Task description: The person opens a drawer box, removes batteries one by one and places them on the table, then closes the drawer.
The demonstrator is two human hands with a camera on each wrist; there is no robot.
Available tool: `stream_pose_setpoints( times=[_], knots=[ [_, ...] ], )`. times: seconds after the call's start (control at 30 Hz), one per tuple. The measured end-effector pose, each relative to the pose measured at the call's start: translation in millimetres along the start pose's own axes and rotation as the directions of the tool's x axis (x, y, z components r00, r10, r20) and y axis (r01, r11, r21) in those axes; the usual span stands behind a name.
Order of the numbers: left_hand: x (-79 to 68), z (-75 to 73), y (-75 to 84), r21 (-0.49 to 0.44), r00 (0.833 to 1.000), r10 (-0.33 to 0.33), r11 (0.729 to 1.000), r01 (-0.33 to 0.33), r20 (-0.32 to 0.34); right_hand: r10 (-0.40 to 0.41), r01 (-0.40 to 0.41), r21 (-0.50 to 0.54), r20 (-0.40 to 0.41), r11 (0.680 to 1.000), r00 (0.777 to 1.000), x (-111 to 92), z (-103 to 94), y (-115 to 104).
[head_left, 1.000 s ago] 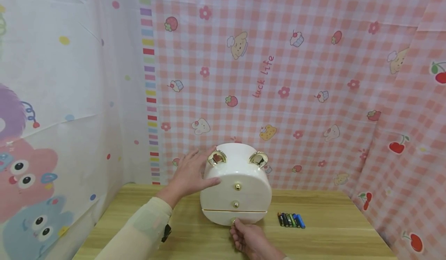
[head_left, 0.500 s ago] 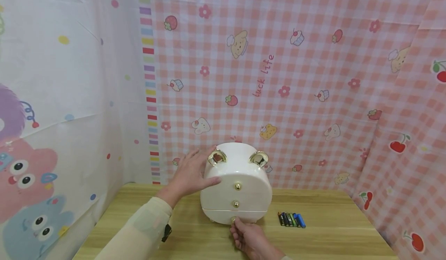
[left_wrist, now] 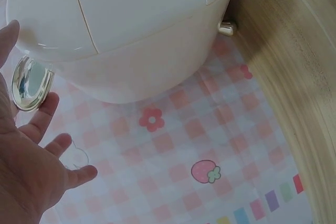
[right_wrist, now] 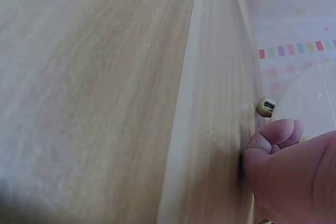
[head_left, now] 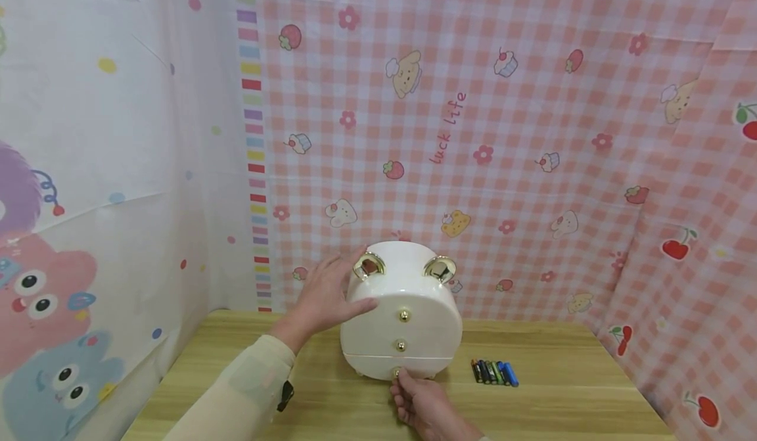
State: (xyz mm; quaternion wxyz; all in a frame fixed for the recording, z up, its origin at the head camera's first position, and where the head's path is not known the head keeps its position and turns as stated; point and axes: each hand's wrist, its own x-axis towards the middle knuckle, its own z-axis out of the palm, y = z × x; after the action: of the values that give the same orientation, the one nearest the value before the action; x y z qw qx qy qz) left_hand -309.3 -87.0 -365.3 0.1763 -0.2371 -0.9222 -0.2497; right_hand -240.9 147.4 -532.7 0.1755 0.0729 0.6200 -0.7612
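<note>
A white rounded drawer box (head_left: 378, 329) with gold ear-shaped trims and gold knobs stands on the table. Against its upper left side, by the left gold ear (left_wrist: 32, 85), my left hand (head_left: 328, 296) is spread, its thumb reaching over the front. My right hand (head_left: 427, 403) pinches the lowest gold knob (head_left: 397, 373) at the bottom drawer, fingers curled; in the right wrist view the right hand (right_wrist: 291, 174) hides that knob. The bottom drawer sits flush, only a thin seam showing above it. Small gold feet (left_wrist: 227, 28) support the box.
Several batteries (head_left: 494, 373) lie in a row on the wooden table (head_left: 562, 388), right of the box. A pink checked cloth (head_left: 520, 198) hangs close behind, and a white printed cloth (head_left: 142, 165) hangs on the left.
The gap above the bottom drawer has closed to a thin seam as my right hand moved it slightly inward. My left hand has stayed almost in place.
</note>
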Motion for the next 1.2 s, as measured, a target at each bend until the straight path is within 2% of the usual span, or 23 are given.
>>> stream_pose_setpoints(
  times=[0.47,0.73,0.87,0.97,1.07,1.2],
  knots=[
    [-0.6,0.0,-0.8,-0.017,1.0,0.007,1.0,-0.007,-0.012,0.006,-0.006,0.039,0.015,0.999,1.0,0,2.7,-1],
    [-1.7,-0.6,1.7,-0.026,1.0,-0.013,1.0,0.013,-0.006,0.017,-0.019,0.042,0.029,0.999,0.999,-1,0.1,1],
    [-1.7,-0.4,1.1,-0.022,1.0,0.008,1.0,-0.008,-0.013,0.024,-0.026,0.043,0.047,0.999,0.999,-4,-0.8,2],
    [-3.8,-0.3,-4.4,-0.014,0.999,0.032,0.999,-0.033,-0.025,0.025,-0.028,0.051,0.057,0.998,0.998,-6,-1.4,3],
    [-11.1,-0.9,-16.6,-0.016,0.999,0.034,0.999,-0.035,-0.032,0.022,-0.027,0.049,0.089,0.998,0.996,-10,-4.7,4],
    [-27.3,-4.0,-39.9,-0.019,0.999,-0.034,0.999,0.033,-0.024,0.022,-0.024,0.02,0.115,0.999,0.993,-15,-16.7,3]
  ],
)
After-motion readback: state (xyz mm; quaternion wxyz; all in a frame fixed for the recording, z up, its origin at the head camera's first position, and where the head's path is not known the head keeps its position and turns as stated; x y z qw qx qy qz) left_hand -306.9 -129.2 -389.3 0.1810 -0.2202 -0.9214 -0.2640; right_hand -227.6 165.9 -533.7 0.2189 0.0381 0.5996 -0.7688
